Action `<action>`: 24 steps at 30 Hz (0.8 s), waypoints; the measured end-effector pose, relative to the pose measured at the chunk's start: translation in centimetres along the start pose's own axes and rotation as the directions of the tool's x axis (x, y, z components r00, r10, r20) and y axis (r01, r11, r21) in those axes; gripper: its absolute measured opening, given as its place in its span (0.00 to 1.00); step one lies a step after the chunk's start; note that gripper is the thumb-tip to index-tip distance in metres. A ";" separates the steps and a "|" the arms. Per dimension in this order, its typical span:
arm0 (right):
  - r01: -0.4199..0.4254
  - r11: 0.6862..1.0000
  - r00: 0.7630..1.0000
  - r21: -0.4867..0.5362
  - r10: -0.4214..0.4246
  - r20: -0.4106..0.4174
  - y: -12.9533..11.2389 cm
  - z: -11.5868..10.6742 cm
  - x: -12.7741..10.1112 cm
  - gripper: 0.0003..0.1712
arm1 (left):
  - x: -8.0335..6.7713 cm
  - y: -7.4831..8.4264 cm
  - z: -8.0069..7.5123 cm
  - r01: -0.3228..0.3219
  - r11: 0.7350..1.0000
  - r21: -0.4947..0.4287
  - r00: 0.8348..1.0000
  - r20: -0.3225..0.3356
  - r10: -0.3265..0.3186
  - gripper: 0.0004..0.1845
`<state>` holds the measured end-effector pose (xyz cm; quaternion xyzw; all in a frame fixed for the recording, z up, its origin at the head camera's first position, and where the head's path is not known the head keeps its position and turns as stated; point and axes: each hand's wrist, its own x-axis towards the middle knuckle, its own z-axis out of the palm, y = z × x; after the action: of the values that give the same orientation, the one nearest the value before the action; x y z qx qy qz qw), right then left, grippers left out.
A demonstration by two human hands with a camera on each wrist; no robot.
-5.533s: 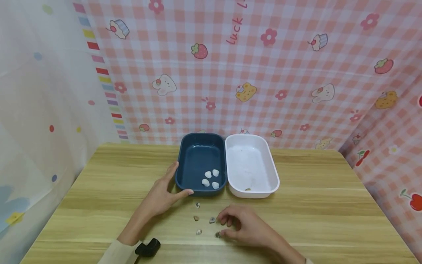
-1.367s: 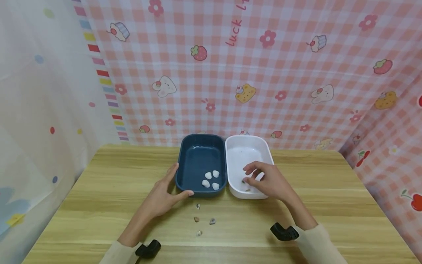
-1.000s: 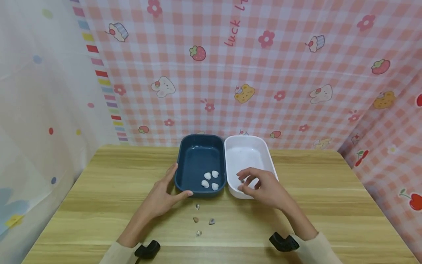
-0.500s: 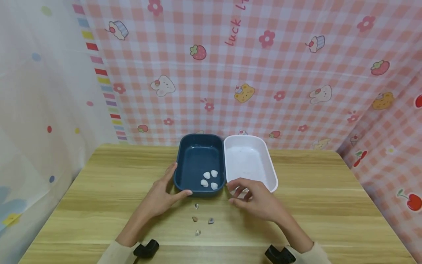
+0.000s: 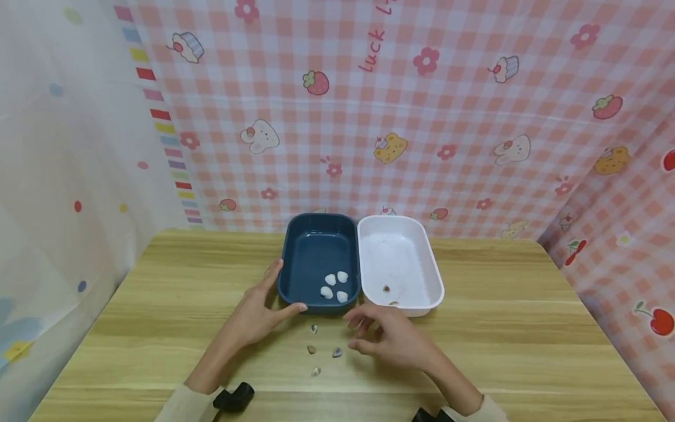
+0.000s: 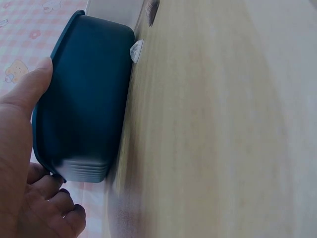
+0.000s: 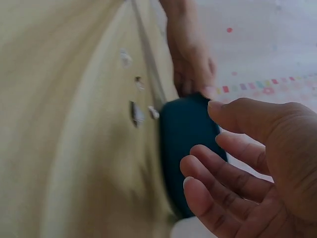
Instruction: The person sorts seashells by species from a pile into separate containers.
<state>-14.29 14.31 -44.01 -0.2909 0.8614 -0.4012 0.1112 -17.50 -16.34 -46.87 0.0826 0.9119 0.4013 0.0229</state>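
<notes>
We log left hand gripping the near-left corner of the blue tray, right hand loosely parted, seemingly holding nothing (wrist view blurred), just right of the grey shell on the table; light edge pinch, we judge, suits it.

I see the left tray in plain dark blue and the right tray in plain white. The left one's shells are white; a small piece in the right one reads brown to me. Nearer, I make out a tan shell and a bluish-grey shell. The table is yellowish wood grain, the far cloth pink-and-white check with strawberries and cupcakes.
</notes>
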 end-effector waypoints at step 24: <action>0.004 0.998 0.999 -0.058 -0.007 -0.050 0.9 4.4 0.5 0.07 | -0.1 0.0 -0.1 -0.003 1.000 -0.017 1.000 0.007 0.003 0.61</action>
<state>-13.16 11.73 -47.59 -0.2862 0.8745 -0.3834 0.0801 -17.44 -16.39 -46.82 0.0852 0.9083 0.4086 0.0260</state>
